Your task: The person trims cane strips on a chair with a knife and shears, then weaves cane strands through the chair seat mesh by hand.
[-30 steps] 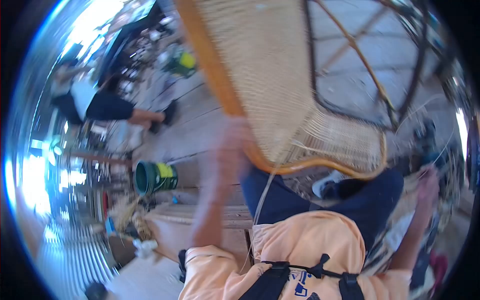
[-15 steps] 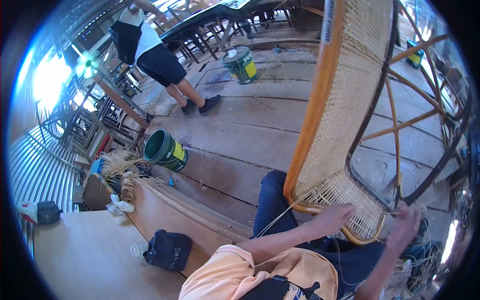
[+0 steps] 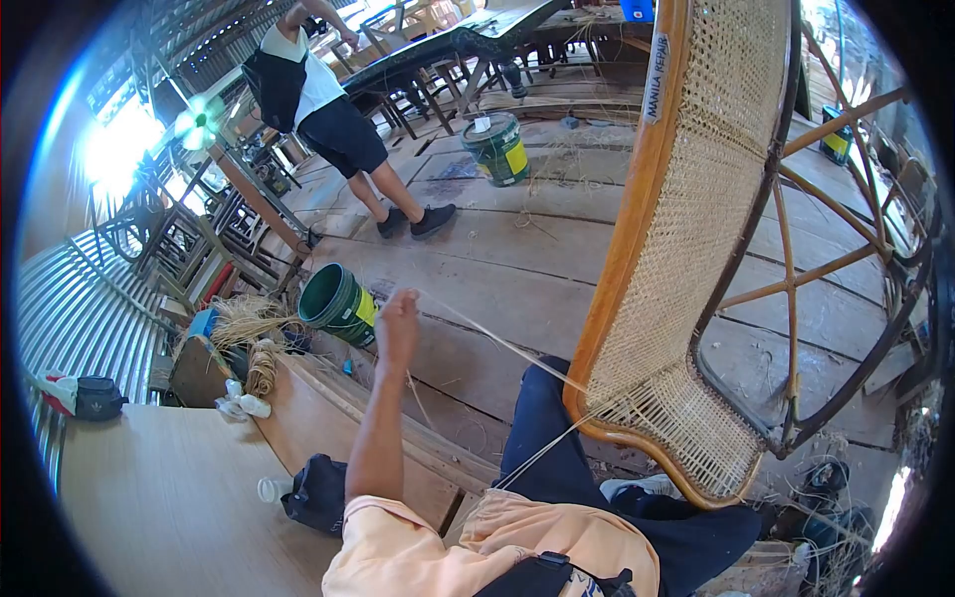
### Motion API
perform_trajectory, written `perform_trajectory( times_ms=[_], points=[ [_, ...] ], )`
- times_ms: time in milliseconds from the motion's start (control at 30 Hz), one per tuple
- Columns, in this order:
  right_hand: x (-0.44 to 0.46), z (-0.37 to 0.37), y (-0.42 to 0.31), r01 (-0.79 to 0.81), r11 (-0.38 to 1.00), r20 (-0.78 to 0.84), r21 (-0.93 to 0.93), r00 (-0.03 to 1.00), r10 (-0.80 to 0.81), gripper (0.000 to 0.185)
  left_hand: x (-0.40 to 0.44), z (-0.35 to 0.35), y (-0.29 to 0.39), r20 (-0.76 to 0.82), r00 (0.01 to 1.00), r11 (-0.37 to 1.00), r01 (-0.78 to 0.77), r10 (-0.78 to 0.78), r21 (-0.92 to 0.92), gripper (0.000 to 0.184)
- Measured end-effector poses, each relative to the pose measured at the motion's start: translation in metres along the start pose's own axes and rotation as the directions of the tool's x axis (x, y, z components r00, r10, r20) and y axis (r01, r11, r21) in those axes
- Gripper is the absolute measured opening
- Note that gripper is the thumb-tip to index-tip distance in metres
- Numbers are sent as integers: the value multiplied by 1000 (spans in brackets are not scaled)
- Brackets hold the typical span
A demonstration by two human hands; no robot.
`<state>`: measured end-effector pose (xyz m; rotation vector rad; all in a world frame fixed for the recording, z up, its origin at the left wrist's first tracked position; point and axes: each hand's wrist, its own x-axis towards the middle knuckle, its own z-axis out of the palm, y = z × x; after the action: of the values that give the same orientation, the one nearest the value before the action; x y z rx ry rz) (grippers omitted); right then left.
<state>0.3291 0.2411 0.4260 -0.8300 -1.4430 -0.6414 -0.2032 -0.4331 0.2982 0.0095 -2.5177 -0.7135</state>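
Your wooden counter [image 3: 169, 488] carries a dark bag [image 3: 316, 495]; on the plank floor [image 3: 537, 234] before you sit green buckets [image 3: 494, 157].

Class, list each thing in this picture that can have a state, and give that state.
Left hand: closed on cane strand
Cane strand: taut
Cane chair: woven, more open toward its lower end
Nearer bucket: standing, open-topped
Farther bucket: standing, something white on top
Fan: spinning or still, cannot tell
Person: standing
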Motion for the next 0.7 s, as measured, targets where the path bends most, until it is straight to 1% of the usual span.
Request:
perform_trajectory(
  times_ms=[33, 67, 100, 133, 167, 200, 233, 267, 300, 333, 367, 400, 433, 467, 500, 533, 567, 667, 700],
  points=[
    [2, -1, 11, 34, 994, -26, -108, 999, -37, 27, 10, -1, -28, 6, 1000, 997, 23, -23, 74, 21],
    [-4, 1, 23, -8, 987, 140, -158, 990, 30, 28, 14, 3, -45, 14, 999, 988, 47, -50, 145, 22],
    [-14, 4, 40, -39, 976, 298, -214, 949, 103, 29, 8, 14, -50, 49, 999, 998, 5, -9, 63, 21],
    [-27, 8, 57, -61, 960, 441, -274, 879, 182, 31, -5, 30, -51, 79, 996, 999, -34, 36, -22, 20],
    [-38, 15, 73, -66, 942, 572, -329, 780, 254, 33, -24, 44, -47, 106, 991, 993, -65, 76, -104, 19],
    [-48, 25, 85, -57, 924, 683, -378, 657, 320, 36, -53, 50, -6, 365, 883, 864, -409, 294, 294, 20],
    [-53, 39, 90, -35, 908, 770, -418, 517, 374, 38, -88, 33, 59, 593, 751, 928, -371, 291, 14, 20],
    [-56, 50, 89, 0, 892, 832, -453, 359, 423, 41, -120, 28, 111, 839, 493, 945, -318, 232, -75, 23],
    [-58, 51, 8, -23, 947, 912, -322, 260, 316, 44, -162, 46, 138, 915, 309, 925, -351, 260, -144, 27],
    [-88, 59, -31, -152, 974, 956, -170, 216, 201, 38, -198, 64, 158, 862, 65, 781, -461, 503, -421, 25],
    [-134, 65, -56, -354, 934, 986, 39, 164, 21, 33, -224, 68, 183, 875, -32, 791, -413, 483, -452, 22],
    [-174, 61, -93, -561, 812, 987, 159, 70, -145, 28, -251, 86, 194, 815, -34, 750, -372, 578, -547, 19],
    [-221, 56, -129, -751, 632, 952, 194, -12, -307, 24, -272, 105, 205, 753, 40, 718, -341, 656, -607, 18],
    [-218, 21, -199, -652, 739, 891, 166, -221, -396, 22, -283, 118, 212, 680, 119, 677, -315, 724, -666, 18],
    [-272, 11, -217, -617, 494, 689, 613, 110, -717, 20, -284, 120, 218, 670, 176, 687, -306, 721, -659, 18],
    [-261, -16, -259, -723, 576, 760, 381, -110, -640, 18, -276, 120, 224, 659, 231, 696, -303, 716, -651, 18],
    [-247, -41, -296, -759, 640, 763, 121, -341, -549, 17, -268, 119, 227, 648, 284, 708, -296, 706, -642, 18],
    [-268, -45, -294, -740, 637, 762, 215, -281, -583, 13, -235, 110, 199, 679, 294, 737, -357, 672, -574, 19],
    [-271, -42, -288, -734, 623, 748, 270, -248, -615, 13, -225, 106, 185, 714, 266, 742, -434, 647, -511, 19]
  ],
)
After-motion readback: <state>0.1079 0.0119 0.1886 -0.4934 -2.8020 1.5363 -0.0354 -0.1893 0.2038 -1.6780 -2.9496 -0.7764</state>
